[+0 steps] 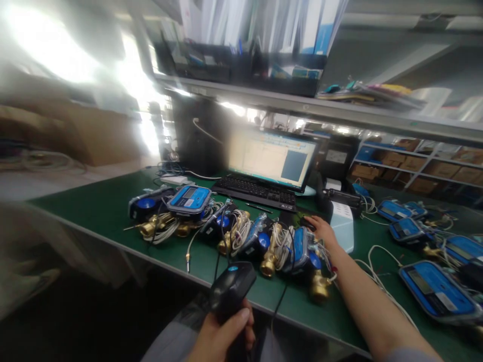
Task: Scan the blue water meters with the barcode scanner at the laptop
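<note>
My left hand (230,328): fingers wrapped round one black handheld scanner (234,285), lower centre of frame | my right hand (323,230): fingers over one dark mouse (308,223), right of centre, grip I cannot tell | blue meters (189,199) with brass fittings (268,263), row across mid-frame, green worktop (86,205) | monitor (260,156), lit, upper centre; keyboard (256,193) before it

Workbench (86,201): green top, pale near edge.
Overhead shelf (377,113): pale edge, spanning above the bench's far side; upright folders (241,22) towards the left, a flat paper stack (377,94) on the right.
Storage rack (396,149): far right, pale frame, brown boxes (366,172) on its tiers.
Left side: blurred brown cardboard (101,136).
Light: white glare (49,42), far left, source unclear.
Under bench: deep shadow.
</note>
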A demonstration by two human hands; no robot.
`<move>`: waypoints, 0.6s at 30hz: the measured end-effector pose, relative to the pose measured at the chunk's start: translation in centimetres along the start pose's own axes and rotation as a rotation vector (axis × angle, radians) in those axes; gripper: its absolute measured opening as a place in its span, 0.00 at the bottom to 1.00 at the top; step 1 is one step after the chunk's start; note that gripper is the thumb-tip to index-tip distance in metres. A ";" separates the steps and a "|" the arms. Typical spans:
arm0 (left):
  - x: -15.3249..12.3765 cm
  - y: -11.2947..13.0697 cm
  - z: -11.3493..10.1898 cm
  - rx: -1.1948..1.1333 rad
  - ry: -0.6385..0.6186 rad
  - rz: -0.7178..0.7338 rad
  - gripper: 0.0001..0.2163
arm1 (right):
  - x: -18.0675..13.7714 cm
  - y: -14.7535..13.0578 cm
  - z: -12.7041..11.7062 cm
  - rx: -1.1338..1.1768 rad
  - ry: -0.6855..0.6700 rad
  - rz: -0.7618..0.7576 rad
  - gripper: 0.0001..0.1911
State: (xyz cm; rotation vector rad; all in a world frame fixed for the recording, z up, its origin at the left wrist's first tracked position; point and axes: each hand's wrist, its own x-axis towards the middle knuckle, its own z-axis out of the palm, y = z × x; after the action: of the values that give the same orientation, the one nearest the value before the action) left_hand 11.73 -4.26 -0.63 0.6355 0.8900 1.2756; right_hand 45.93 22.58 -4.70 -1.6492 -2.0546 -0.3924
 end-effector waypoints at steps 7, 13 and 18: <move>0.0 -0.6 2.5 -0.165 0.173 0.010 0.12 | 0.0 -0.2 -0.1 0.016 0.004 0.009 0.23; 0.4 -1.0 3.2 -0.182 0.205 -0.043 0.14 | 0.0 0.2 0.4 0.025 -0.001 0.028 0.24; 0.7 -1.0 3.0 -0.155 0.240 -0.039 0.14 | 0.1 0.3 0.5 0.030 -0.015 0.027 0.24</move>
State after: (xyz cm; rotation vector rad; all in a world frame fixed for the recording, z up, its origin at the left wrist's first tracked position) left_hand 14.81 -3.55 -0.06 0.3460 0.9835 1.3898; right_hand 46.09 22.95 -5.11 -1.6651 -2.0365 -0.3390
